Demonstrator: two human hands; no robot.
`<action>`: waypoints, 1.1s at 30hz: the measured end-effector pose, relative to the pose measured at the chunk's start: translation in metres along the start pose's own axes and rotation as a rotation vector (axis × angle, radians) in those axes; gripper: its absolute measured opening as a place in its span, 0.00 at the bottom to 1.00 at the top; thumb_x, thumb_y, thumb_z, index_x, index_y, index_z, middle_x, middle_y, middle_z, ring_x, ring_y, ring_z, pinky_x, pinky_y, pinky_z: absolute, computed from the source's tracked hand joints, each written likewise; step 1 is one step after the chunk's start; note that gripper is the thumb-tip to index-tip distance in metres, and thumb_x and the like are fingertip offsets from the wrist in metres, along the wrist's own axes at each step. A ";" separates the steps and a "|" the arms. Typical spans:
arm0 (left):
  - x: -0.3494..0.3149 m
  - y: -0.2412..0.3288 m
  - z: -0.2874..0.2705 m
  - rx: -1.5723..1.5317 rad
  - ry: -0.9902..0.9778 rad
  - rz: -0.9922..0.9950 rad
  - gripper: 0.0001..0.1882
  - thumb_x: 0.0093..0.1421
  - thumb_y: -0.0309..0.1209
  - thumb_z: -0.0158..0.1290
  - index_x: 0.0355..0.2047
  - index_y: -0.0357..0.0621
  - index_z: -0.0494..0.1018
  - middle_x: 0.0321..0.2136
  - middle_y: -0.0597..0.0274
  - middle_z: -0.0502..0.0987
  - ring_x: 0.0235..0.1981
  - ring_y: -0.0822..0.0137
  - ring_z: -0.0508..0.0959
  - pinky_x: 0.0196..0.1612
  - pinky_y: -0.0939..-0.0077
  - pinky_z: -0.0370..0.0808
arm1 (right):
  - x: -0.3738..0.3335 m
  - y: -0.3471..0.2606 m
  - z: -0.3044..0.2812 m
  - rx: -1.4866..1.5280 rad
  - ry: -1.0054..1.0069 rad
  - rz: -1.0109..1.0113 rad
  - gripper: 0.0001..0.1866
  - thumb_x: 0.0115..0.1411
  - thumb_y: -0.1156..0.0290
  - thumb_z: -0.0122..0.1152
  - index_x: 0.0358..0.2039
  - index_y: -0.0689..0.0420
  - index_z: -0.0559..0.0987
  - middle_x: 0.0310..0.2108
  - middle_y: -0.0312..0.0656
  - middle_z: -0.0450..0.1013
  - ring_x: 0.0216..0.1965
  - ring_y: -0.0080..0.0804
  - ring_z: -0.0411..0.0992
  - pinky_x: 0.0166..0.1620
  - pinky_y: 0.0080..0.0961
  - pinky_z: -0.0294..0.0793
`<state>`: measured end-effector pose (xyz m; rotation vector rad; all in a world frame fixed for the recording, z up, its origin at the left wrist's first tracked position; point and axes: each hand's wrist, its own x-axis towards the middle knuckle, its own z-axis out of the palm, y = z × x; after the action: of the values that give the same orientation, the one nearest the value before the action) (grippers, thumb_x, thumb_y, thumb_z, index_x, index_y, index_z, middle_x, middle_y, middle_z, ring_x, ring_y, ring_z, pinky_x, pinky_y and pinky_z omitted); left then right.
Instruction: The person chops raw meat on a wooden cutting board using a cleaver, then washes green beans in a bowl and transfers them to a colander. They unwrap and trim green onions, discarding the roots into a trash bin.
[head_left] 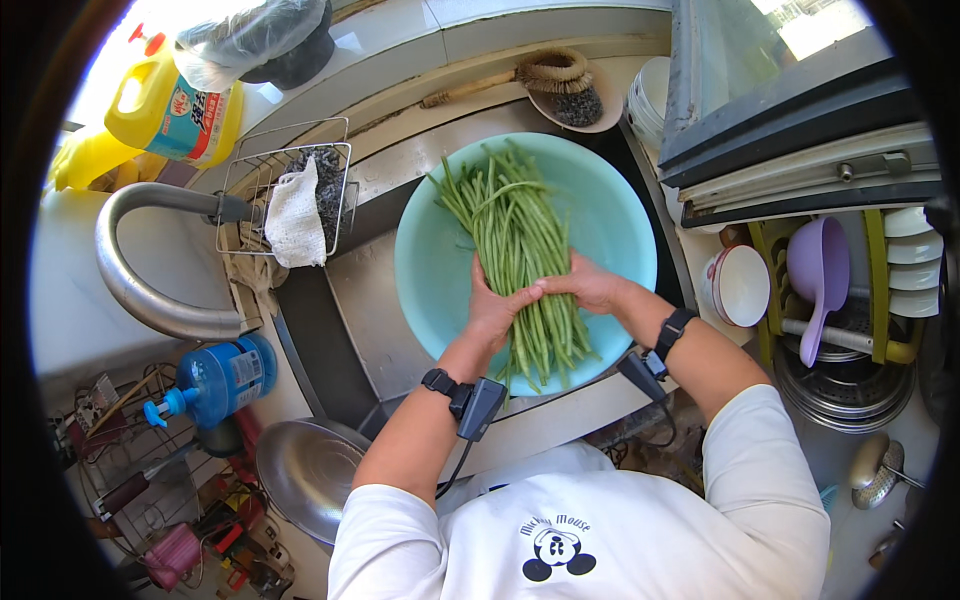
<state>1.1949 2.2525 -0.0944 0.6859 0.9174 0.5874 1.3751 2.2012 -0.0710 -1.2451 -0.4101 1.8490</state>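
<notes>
A thick bunch of long green beans (508, 225) is gripped by both my hands over a pale turquoise basin (620, 200). My left hand (492, 303) wraps the bunch from its left side, and my right hand (588, 283) from its right. The thumbs meet across the top of the beans; the fingers underneath are hidden. The far ends fan out toward the back left of the basin, while the near ends reach its front rim. The basin rests in a steel sink (375, 310).
A curved faucet (115, 250) and a wire rack (250, 165) with a white cloth stand left. A blue pump bottle (228, 380) and a steel bowl (310, 475) are nearer. At right are a white bowl (744, 285), a purple ladle (818, 265) and an open window (790, 110).
</notes>
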 end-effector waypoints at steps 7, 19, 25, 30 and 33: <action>0.017 0.007 -0.029 0.758 0.022 0.269 0.67 0.43 0.26 0.70 0.70 0.48 0.29 0.68 0.38 0.46 0.68 0.46 0.52 0.62 0.52 0.64 | -0.027 0.020 -0.037 -1.259 0.401 -0.034 0.63 0.47 0.61 0.76 0.70 0.55 0.37 0.68 0.67 0.37 0.68 0.60 0.46 0.69 0.40 0.50; -0.002 -0.007 -0.015 1.767 -0.614 -0.340 0.52 0.46 0.42 0.66 0.68 0.50 0.52 0.67 0.32 0.43 0.63 0.33 0.57 0.61 0.56 0.66 | 0.016 0.029 -0.026 -1.500 -0.111 0.253 0.50 0.42 0.65 0.76 0.65 0.39 0.60 0.62 0.63 0.54 0.58 0.58 0.65 0.60 0.40 0.66; 0.030 0.073 -0.030 1.461 -0.175 -0.155 0.47 0.47 0.38 0.66 0.67 0.52 0.55 0.63 0.34 0.55 0.59 0.37 0.65 0.60 0.58 0.67 | 0.018 -0.020 -0.065 -1.386 0.417 -0.193 0.42 0.51 0.63 0.69 0.66 0.43 0.60 0.65 0.56 0.55 0.61 0.56 0.61 0.62 0.38 0.64; 0.077 0.035 -0.035 1.427 0.080 0.381 0.57 0.45 0.36 0.68 0.70 0.53 0.45 0.65 0.33 0.52 0.61 0.34 0.61 0.62 0.54 0.63 | 0.112 -0.004 -0.014 -1.347 0.461 -0.120 0.40 0.58 0.62 0.62 0.68 0.45 0.56 0.71 0.52 0.42 0.70 0.53 0.46 0.66 0.51 0.54; 0.093 0.030 -0.051 1.385 -0.125 0.024 0.61 0.44 0.39 0.69 0.70 0.46 0.40 0.66 0.31 0.47 0.66 0.35 0.52 0.66 0.55 0.58 | 0.113 -0.002 0.008 -1.498 0.258 0.146 0.41 0.58 0.61 0.62 0.69 0.44 0.54 0.72 0.50 0.38 0.71 0.51 0.43 0.66 0.58 0.51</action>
<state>1.1909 2.3523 -0.1414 1.9357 1.1311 -0.1799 1.3525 2.2927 -0.1332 -2.4332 -1.7565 1.2838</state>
